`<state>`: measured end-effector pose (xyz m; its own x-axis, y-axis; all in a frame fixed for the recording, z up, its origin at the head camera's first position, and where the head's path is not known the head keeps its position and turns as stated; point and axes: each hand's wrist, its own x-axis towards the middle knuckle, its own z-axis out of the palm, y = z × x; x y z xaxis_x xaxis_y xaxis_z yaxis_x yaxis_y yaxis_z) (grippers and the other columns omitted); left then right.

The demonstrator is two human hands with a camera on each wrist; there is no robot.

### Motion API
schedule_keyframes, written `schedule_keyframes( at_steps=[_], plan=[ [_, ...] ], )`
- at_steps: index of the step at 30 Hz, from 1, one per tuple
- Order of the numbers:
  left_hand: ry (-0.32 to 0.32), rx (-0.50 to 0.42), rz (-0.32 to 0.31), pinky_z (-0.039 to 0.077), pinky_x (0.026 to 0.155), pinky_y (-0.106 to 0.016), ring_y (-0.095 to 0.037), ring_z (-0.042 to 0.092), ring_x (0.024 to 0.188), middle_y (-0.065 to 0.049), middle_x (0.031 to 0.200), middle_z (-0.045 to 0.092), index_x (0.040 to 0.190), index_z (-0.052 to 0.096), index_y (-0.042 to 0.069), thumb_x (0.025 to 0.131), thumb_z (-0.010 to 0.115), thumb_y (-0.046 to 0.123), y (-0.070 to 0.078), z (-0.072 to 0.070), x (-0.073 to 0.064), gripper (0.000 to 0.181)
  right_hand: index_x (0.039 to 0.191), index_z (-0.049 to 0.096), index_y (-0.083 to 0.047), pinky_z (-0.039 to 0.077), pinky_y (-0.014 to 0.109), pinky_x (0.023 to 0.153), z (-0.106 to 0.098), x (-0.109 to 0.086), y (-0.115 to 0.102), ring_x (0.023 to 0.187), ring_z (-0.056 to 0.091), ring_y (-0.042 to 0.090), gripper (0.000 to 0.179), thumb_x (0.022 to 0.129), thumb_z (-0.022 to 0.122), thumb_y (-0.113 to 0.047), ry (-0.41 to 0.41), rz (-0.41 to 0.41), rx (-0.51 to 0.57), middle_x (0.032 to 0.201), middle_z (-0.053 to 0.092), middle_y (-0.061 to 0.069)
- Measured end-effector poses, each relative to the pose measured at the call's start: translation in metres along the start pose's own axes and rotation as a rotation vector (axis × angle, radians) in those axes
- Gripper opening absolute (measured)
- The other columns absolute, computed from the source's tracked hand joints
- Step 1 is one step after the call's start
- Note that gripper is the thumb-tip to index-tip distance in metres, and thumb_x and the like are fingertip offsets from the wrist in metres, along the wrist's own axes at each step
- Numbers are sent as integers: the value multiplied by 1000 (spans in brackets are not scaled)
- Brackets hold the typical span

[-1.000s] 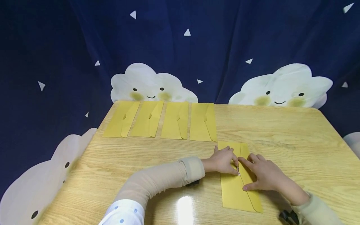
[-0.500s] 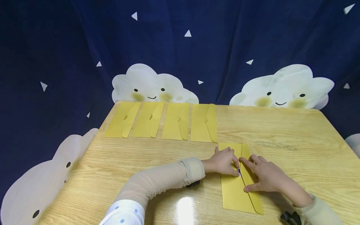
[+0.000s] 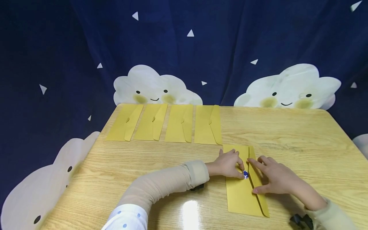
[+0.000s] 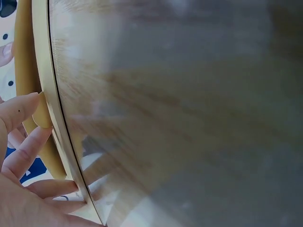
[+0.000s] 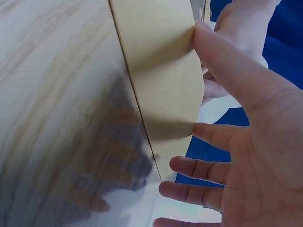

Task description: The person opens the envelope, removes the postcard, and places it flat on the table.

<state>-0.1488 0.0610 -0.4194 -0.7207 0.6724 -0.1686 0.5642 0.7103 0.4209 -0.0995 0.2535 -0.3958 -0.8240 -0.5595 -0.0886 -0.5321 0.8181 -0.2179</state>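
Navy cloud-print curtain (image 3: 172, 48) way back, wood tabletop (image 3: 293, 134) underneath. Yellow envelope (image 3: 241, 196) is right under both hands: left hand (image 3: 228, 165) pinches its rounded tab (image 4: 41, 112), right hand (image 3: 278, 179) has fingers loosely spread, touching the slightly raised flap (image 5: 163, 90). Looks like flap-opening; next probably needs gentle lifting. Beyond the left fingers, four more envelopes (image 3: 177, 127).

The envelopes (image 3: 240, 198) look like smooth paper. The table (image 3: 293, 137) looks like wood, with a smooth, shiny top. The curtain (image 3: 161, 41) and sleeves (image 3: 166, 182) look like dull cloth.
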Motion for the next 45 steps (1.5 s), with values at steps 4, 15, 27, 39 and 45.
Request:
schedule_keyframes(
  at_steps=[4, 15, 27, 39, 45],
  plan=[
    [9, 9, -9, 18, 100, -60, -30, 22, 133, -4, 138, 42, 87, 70, 33, 73, 73, 45, 0, 0, 2, 19, 134, 43, -5, 42, 32, 57, -3, -3, 3, 83, 47, 20, 100, 63, 62, -71, 1, 8, 14, 112, 48, 14],
    [9, 15, -2, 18, 101, -60, -30, 21, 134, -5, 139, 39, 89, 70, 33, 74, 72, 45, -1, -2, 3, 20, 137, 40, -8, 43, 34, 60, -10, -7, 12, 88, 48, 23, 98, 64, 61, -70, 3, -2, 9, 111, 48, 14],
    [13, 18, 7, 17, 100, -61, -31, 23, 133, -2, 136, 44, 88, 70, 32, 73, 73, 45, 1, -2, 2, 19, 134, 43, -5, 45, 41, 62, -16, -15, 15, 93, 51, 30, 99, 62, 65, -68, 18, 21, 21, 114, 49, 19],
    [17, 19, 19, 19, 98, -62, -33, 25, 132, -1, 134, 47, 88, 71, 30, 73, 73, 44, 2, -1, -2, 20, 132, 45, -6, 47, 48, 67, -17, -24, 25, 99, 50, 38, 99, 59, 66, -69, 14, 43, 28, 117, 49, 21],
    [22, 30, 20, 20, 98, -62, -34, 25, 132, -2, 134, 46, 87, 71, 31, 73, 72, 45, 2, -1, -2, 19, 130, 47, -5, 46, 50, 68, -13, -28, 33, 102, 48, 41, 100, 56, 69, -68, -3, 57, 23, 120, 48, 22]
  ],
)
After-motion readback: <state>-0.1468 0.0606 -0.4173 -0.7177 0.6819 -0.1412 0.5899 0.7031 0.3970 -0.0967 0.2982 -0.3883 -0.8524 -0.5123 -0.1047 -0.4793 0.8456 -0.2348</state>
